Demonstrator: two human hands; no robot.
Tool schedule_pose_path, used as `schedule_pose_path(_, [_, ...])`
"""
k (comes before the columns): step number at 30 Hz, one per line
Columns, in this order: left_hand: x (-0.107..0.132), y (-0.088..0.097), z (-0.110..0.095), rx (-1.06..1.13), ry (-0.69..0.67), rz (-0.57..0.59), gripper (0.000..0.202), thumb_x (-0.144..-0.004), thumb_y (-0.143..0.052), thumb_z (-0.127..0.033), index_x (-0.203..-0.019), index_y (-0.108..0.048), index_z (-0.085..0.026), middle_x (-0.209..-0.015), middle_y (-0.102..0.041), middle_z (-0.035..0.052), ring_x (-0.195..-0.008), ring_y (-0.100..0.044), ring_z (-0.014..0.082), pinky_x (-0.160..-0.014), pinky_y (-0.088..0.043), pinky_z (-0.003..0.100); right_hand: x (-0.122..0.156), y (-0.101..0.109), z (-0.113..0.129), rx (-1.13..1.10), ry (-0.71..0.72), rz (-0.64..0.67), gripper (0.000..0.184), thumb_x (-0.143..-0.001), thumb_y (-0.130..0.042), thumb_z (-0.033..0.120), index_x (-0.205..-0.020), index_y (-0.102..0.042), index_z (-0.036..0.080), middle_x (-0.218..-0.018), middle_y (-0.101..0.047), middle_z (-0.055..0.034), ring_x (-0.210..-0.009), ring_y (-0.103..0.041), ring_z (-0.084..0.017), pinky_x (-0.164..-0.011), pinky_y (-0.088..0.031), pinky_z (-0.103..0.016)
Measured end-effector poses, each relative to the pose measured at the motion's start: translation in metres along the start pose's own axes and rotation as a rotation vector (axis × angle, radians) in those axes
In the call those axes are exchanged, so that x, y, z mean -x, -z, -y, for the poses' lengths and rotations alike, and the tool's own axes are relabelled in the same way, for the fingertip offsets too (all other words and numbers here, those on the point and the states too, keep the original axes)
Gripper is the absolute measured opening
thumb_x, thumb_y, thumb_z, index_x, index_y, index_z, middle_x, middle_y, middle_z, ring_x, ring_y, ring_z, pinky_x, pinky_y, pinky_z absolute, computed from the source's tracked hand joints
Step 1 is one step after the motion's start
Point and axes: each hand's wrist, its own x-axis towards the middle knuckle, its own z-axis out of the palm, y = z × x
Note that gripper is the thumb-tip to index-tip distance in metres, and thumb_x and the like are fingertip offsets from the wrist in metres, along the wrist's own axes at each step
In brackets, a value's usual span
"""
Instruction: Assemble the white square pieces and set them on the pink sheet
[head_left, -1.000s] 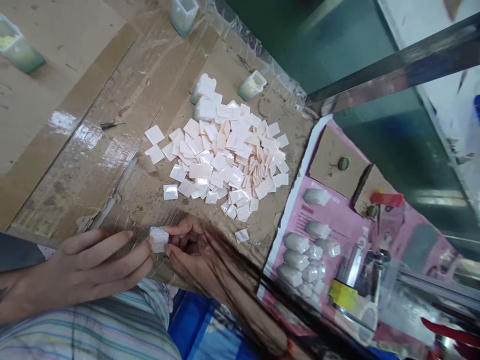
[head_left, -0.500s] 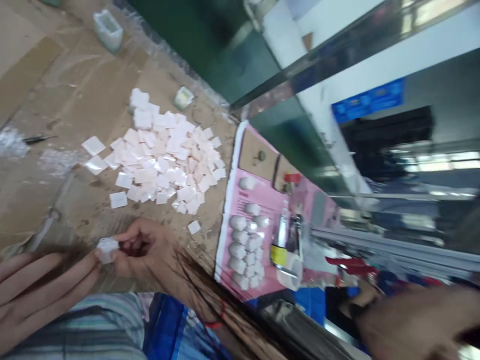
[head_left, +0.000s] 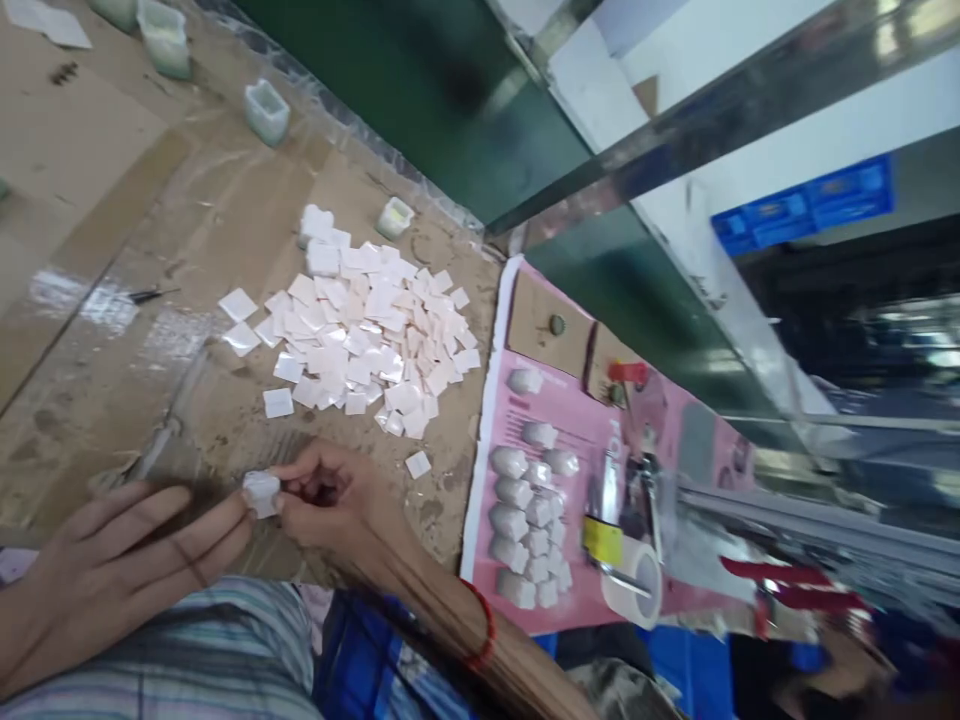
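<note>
A small white blocky piece [head_left: 261,494], its surface uneven like wrapping, sits between my two hands over the cardboard near my lap. My right hand [head_left: 330,495] pinches its right side between thumb and bent fingers. At its left side, the fingertips of my left hand [head_left: 142,550] hold it, with the other fingers stretched out and spread. Just beyond the hands lies a heap of thin whitish square sheets [head_left: 360,330], several of them glossy. One loose square [head_left: 418,464] rests apart, nearest my right hand.
To the right, several white wrapped lumps [head_left: 514,525] stand in rows on a pink sheet [head_left: 480,590], beside a tape roll [head_left: 652,585] and a yellow-banded tool [head_left: 602,540]. Small open tubs [head_left: 267,112] line the back edge. A thin dark tool [head_left: 146,296] lies left.
The view has shifted, so the table contents appear farther right. Both hands still hold the white piece, which now shows a slightly different face. The left fingers look more spread.
</note>
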Motion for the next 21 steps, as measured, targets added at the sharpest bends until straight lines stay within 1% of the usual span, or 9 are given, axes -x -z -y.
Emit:
schedule_pose_path(2, [-0.003, 0.001, -0.002, 0.007, 0.008, 0.028, 0.055, -0.094, -0.041, -0.036, -0.148, -0.029, -0.033, -0.157, -0.02, -0.0165, -0.149, -0.007, 0.0085, -0.125, -0.003, 0.024, 0.0, -0.001, 0.0, 0.003, 0.009, -0.001, 0.021, -0.055, -0.078, 0.014, -0.072, -0.068, 0.019, -0.058, -0.058, 0.0075, -0.054, -0.045, -0.007, -0.051, -0.033, -0.02])
schedule_pose_path(3, [-0.002, 0.002, -0.004, -0.002, 0.013, 0.041, 0.05, -0.096, -0.042, -0.036, -0.145, -0.034, -0.034, -0.157, -0.02, -0.0164, -0.147, -0.016, 0.0107, -0.125, -0.004, 0.026, 0.0, -0.001, 0.0, 0.008, 0.019, -0.007, 0.02, -0.055, -0.077, 0.013, -0.072, -0.068, 0.02, -0.057, -0.057, 0.0078, -0.053, -0.045, -0.007, -0.051, -0.033, -0.02])
schedule_pose_path(5, [-0.001, 0.002, -0.005, -0.023, 0.034, 0.042, 0.041, -0.098, -0.04, -0.032, -0.139, -0.044, -0.036, -0.158, -0.019, -0.0172, -0.132, -0.037, 0.0116, -0.125, -0.006, 0.028, 0.0, -0.002, 0.001, 0.018, 0.025, -0.02, 0.018, -0.056, -0.075, 0.013, -0.072, -0.068, 0.02, -0.057, -0.057, 0.0077, -0.052, -0.045, -0.007, -0.051, -0.033, -0.02])
schedule_pose_path(6, [-0.001, 0.002, -0.006, -0.031, 0.034, 0.036, 0.038, -0.1, -0.039, -0.031, -0.136, -0.047, -0.036, -0.158, -0.019, -0.0174, -0.121, -0.044, 0.0107, -0.125, -0.006, 0.027, 0.0, -0.002, 0.002, 0.021, 0.018, -0.021, 0.018, -0.057, -0.074, 0.014, -0.072, -0.068, 0.019, -0.059, -0.058, 0.0071, -0.053, -0.046, -0.007, -0.051, -0.033, -0.02])
schedule_pose_path(7, [0.0, 0.001, -0.006, -0.039, 0.029, 0.035, 0.036, -0.1, -0.039, -0.032, -0.134, -0.049, -0.036, -0.158, -0.018, -0.0176, -0.111, -0.048, 0.0098, -0.124, -0.006, 0.026, 0.001, -0.003, 0.003, 0.022, 0.004, -0.015, 0.018, -0.057, -0.074, 0.014, -0.073, -0.069, 0.019, -0.061, -0.06, 0.0065, -0.054, -0.047, -0.007, -0.052, -0.034, -0.02])
schedule_pose_path(9, [-0.001, 0.001, -0.005, -0.055, 0.014, 0.04, 0.034, -0.101, -0.04, -0.034, -0.132, -0.051, -0.038, -0.158, -0.019, -0.0182, -0.102, -0.049, 0.0091, -0.123, -0.006, 0.026, 0.002, -0.003, 0.006, 0.012, -0.012, 0.005, 0.018, -0.057, -0.075, 0.015, -0.074, -0.069, 0.019, -0.062, -0.06, 0.0065, -0.054, -0.046, -0.007, -0.052, -0.034, -0.02])
schedule_pose_path(12, [-0.005, 0.002, -0.004, -0.065, 0.014, 0.052, 0.032, -0.1, -0.043, -0.034, -0.13, -0.053, -0.039, -0.157, -0.021, -0.0191, -0.1, -0.048, 0.0099, -0.123, -0.005, 0.027, 0.003, -0.002, 0.009, -0.007, -0.017, 0.009, 0.02, -0.056, -0.078, 0.014, -0.074, -0.069, 0.018, -0.06, -0.058, 0.0072, -0.053, -0.045, -0.006, -0.051, -0.034, -0.019])
schedule_pose_path(16, [-0.012, 0.006, -0.005, -0.02, 0.034, 0.003, 0.027, -0.098, -0.048, -0.032, -0.121, -0.061, -0.036, -0.154, -0.027, -0.0197, -0.097, -0.049, 0.0116, -0.123, -0.008, 0.026, 0.003, -0.002, 0.01, -0.002, -0.078, -0.009, 0.02, -0.058, -0.081, 0.017, -0.073, -0.068, 0.017, -0.059, -0.06, 0.0053, -0.05, -0.046, -0.006, -0.047, -0.033, -0.019])
schedule_pose_path(21, [-0.012, 0.009, -0.005, -0.053, -0.023, 0.06, 0.028, -0.093, -0.055, -0.037, -0.12, -0.06, -0.036, -0.153, -0.028, -0.0151, -0.099, -0.048, 0.0142, -0.124, -0.005, 0.031, 0.001, -0.001, 0.014, 0.023, -0.108, 0.026, 0.018, -0.061, -0.079, 0.024, -0.071, -0.064, 0.018, -0.049, -0.054, 0.0082, -0.04, -0.041, -0.005, -0.039, -0.035, -0.018])
